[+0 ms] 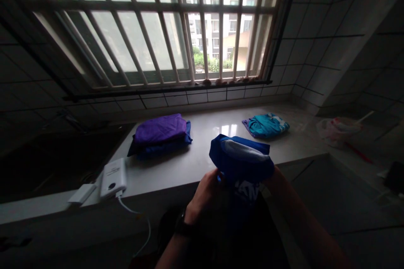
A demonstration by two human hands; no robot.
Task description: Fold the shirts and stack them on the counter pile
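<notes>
My left hand [205,191] grips the lower left edge of a blue garment [241,162] with a white patch, held up just in front of the counter's front edge. My right hand is hidden inside or behind the same garment; only its forearm [299,222] shows, reaching in from the lower right. A folded stack with a purple garment [160,128] on top of a dark blue one lies on the pale counter [208,134] to the left. A folded teal garment [267,125] lies on the counter further back to the right.
A white power bank [112,178] with a cable and a small white adapter [81,193] sit at the counter's front left edge. A dark sink area lies to the left. A barred window runs behind the counter. A plastic bag [337,128] sits on the right.
</notes>
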